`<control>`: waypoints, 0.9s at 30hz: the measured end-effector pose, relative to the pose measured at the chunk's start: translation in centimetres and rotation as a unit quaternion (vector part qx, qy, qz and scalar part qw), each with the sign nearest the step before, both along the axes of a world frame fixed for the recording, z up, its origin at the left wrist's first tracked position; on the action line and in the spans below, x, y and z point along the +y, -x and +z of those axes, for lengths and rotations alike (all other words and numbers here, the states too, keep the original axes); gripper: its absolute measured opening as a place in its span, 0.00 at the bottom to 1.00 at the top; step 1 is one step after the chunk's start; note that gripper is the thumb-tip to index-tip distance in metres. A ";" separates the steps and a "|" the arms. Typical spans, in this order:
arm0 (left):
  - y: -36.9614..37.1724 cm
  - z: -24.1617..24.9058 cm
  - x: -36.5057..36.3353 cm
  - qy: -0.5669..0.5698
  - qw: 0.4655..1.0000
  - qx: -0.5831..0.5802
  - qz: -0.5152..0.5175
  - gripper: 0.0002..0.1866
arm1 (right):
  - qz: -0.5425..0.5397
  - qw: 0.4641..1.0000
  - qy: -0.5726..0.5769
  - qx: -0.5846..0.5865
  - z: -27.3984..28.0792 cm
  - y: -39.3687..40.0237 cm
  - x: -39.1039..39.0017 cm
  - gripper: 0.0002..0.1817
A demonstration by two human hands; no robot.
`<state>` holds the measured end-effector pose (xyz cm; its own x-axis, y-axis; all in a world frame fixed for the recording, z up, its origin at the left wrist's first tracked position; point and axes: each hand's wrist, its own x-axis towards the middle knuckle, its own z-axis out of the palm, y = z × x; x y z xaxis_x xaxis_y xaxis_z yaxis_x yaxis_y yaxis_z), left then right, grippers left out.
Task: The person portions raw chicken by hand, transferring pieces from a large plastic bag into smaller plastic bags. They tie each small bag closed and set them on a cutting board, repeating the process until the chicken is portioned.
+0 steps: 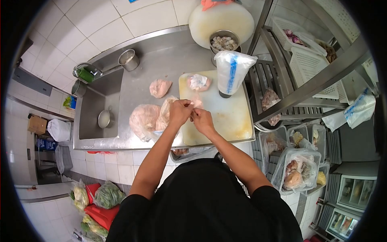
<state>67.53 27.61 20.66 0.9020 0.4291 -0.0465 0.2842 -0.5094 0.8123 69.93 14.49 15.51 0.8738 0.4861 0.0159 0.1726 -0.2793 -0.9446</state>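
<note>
My left hand (180, 111) and my right hand (202, 120) are close together over the left part of the white cutting board (231, 117). Both have their fingers pinched on the top of a clear plastic bag (197, 101) with pale pink contents, mostly hidden by the hands. Left of my left hand lie a large bag of pink meat (144, 121) and another pink bag (164, 113). A small tied bag (160, 88) rests on the steel counter, and one more (199, 82) sits on the board's upper left.
A roll of plastic bags (234, 72) stands upright on the board. Behind it is a metal pot (224, 41) of pale pieces. The sink (100, 105) is at the left, a metal rack (278, 88) at the right, and bagged food bins (296, 169) stand below the rack.
</note>
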 end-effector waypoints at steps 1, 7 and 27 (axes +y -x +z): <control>0.5 -0.1 0.3 0.055 0.998 -0.012 -0.018 0.13 | -0.001 1.000 0.002 0.002 0.2 0.1 -0.4 0.17; 2.8 -4.6 1.9 0.299 0.952 -0.006 -0.071 0.10 | 0.024 0.981 0.003 0.193 0.8 0.8 -2.3 0.12; 4.3 -6.6 0.0 0.362 0.926 -0.057 -0.093 0.05 | 0.095 0.967 0.011 0.238 -0.1 -1.3 -3.5 0.10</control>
